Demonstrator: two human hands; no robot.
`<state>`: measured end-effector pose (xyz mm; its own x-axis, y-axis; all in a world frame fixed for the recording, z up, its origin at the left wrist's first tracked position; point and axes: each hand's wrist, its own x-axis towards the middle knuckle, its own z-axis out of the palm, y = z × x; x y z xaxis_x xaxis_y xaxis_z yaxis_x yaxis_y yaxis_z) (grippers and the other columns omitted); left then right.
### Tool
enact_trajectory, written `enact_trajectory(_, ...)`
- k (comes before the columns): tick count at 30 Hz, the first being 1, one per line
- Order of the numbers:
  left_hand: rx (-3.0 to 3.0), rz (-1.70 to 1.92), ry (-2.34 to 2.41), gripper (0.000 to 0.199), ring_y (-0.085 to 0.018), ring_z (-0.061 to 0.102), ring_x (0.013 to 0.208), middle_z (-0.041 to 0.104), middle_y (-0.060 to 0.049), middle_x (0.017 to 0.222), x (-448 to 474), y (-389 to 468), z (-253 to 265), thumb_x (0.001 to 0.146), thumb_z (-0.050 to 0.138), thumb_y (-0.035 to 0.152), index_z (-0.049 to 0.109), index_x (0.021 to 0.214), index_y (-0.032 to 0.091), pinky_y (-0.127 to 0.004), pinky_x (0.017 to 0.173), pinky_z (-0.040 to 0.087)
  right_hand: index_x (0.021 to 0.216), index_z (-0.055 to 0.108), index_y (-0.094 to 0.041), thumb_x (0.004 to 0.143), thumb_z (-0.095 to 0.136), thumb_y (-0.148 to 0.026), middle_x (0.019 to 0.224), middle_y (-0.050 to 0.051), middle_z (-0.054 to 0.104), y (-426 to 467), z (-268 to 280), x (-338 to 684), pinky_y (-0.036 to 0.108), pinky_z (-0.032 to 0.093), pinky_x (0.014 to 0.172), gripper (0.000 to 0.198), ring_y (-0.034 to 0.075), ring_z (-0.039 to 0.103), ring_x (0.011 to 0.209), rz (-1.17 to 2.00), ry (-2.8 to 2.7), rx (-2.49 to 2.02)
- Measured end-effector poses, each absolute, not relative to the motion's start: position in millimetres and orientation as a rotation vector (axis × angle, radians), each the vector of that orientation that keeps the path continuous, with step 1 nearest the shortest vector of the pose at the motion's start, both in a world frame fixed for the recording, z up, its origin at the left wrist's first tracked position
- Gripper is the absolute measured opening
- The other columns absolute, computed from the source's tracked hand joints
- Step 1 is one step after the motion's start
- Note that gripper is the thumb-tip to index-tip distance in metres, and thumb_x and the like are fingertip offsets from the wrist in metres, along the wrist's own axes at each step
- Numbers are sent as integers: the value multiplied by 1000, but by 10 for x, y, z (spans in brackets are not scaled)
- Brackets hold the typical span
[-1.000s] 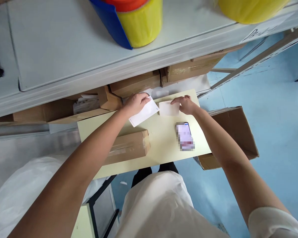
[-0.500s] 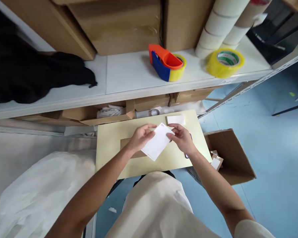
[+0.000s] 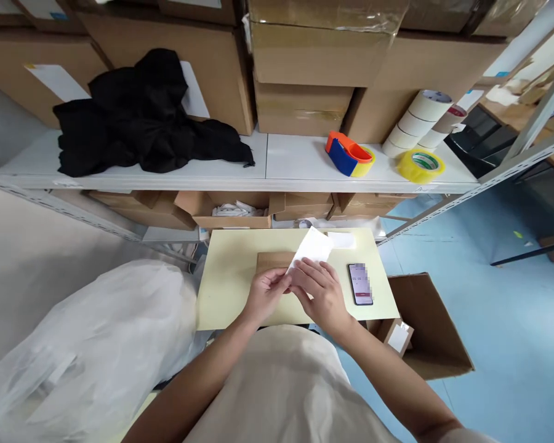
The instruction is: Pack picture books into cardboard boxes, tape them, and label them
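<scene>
A white sheet, label-like and blank on the side I see, is held tilted above a pale yellow table. My left hand pinches its near left corner between thumb and fingers. My right hand lies over the sheet's lower edge, fingers together, thumb close to the left fingertips; both hands grip around the same corner. Beneath the sheet a flat brown cardboard piece rests on the table, partly covered by it. Behind to the right lies a small white stack of paper.
A phone lies at the table's right. An open carton with small boxes stands on the floor beyond it. The shelf holds a tape dispenser, a yellow tape roll and black cloth. A white plastic bag bulges at left.
My right hand has moved from the sheet's far right edge to its near edge, beside my left hand. The view has shifted, showing more shelf and the whole phone.
</scene>
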<state>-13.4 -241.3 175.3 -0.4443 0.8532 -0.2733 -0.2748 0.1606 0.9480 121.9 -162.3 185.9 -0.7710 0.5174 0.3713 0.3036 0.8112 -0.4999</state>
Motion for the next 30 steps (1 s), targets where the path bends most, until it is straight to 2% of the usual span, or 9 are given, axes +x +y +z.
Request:
enact_trajectory(4,585,1508,1332,33,-21,65,95,71,-4,100,-118,-2566,1816,71,69,44,70,97,25,-36,90,50,119,58,-37,87,52,-28,123,2,61,-1742,1842,1146,51,42,96,34,26,57,114,584,-2434,-640)
enact_trajectory(6,534,1528,1287,36,-22,65,96,71,-5,102,-113,-2618,1815,68,71,45,70,97,23,-38,92,50,117,60,-38,88,51,-27,118,2,64,-1766,1844,1149,51,44,94,32,25,61,108,616,-2403,-632)
enact_trajectory(9,498,1554,1274,37,-22,66,92,72,-6,98,-105,-2670,1789,64,75,44,69,93,21,-39,91,50,109,65,-38,87,52,-28,110,2,68,-1806,1857,1167,50,47,91,27,24,65,101,676,-2360,-627)
enact_trajectory(15,522,1539,1368,24,-19,68,82,72,-2,80,-60,-2742,1798,66,74,41,65,78,22,-36,85,51,102,68,-38,85,56,-29,106,2,69,-1885,1857,1202,50,50,87,23,25,66,96,702,-2308,-659)
enact_trajectory(20,546,1502,1432,25,-22,68,84,72,-3,82,1,-2770,1851,67,71,46,66,75,23,-39,85,52,102,67,-39,85,57,-28,103,0,70,-1902,1818,1278,48,50,88,22,23,68,93,674,-2326,-657)
enact_trajectory(26,595,1492,1425,23,-22,68,85,73,-4,84,39,-2766,1868,68,71,41,68,79,21,-37,83,54,106,66,-36,87,54,-21,107,0,69,-1890,1792,1386,43,47,92,26,20,67,94,369,-2437,-556)
enact_trajectory(30,670,1513,1460,24,-21,68,81,73,-5,83,56,-2743,1846,74,67,41,68,79,18,-36,81,53,104,66,-27,85,57,-14,104,2,71,-1865,1795,1383,35,43,94,25,17,68,93,183,-2373,-445)
